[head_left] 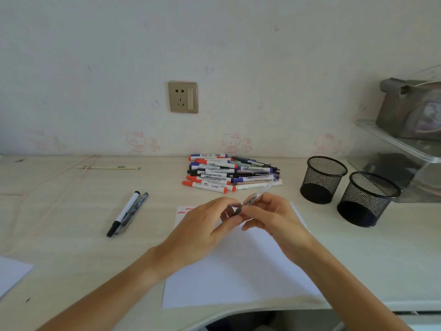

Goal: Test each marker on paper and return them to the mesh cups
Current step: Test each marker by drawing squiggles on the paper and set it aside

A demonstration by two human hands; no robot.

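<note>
— Two hands are meeting over the paper (238,266), which is lying at the surface's (71,223) near edge. The right hand (274,220) is pinching a clear pen (260,193) by its dark lower end, and the left hand (210,223) is pinching that same end.

— Any writing?

— Red squiggles are showing at the paper's far left corner. The pile of markers (229,173) by the far edge is carrying printed labels, too small to read. Two mesh cups (323,179) are standing toward the right edge, and a black marker (125,212) is lying left of the paper.

Bare desk (238,194) between pile (230,173), paper (238,271)
</note>
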